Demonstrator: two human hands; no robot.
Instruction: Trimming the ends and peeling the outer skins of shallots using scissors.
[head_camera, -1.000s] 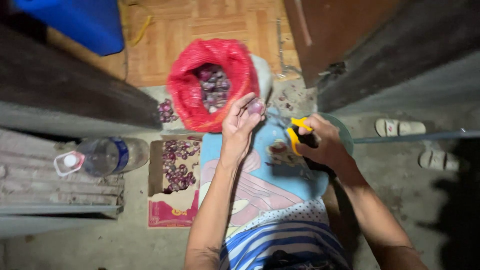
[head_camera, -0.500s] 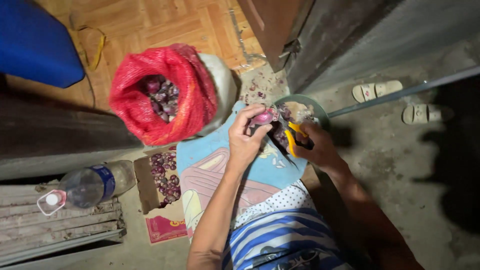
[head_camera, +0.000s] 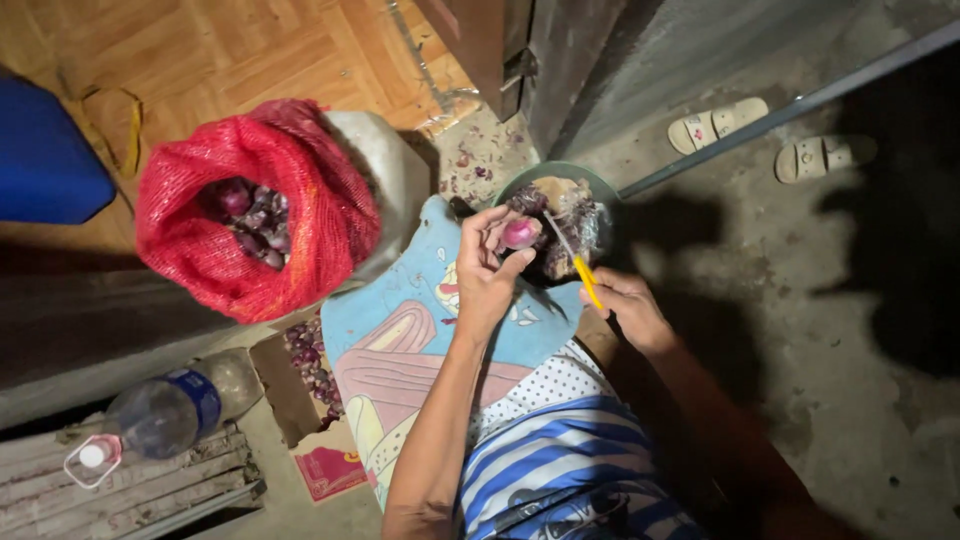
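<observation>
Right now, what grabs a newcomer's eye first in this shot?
The red mesh sack of purple onions, upper left on the floor, stands out most. At centre, the left hand holds a small purple onion over a dark bowl of peelings, while the right hand works a yellow-handled knife beside it. A clear plastic bottle lies lower left.

Plastic bottle (head_camera: 165, 412), blue container (head_camera: 45, 165), sandals (head_camera: 770, 137)
</observation>
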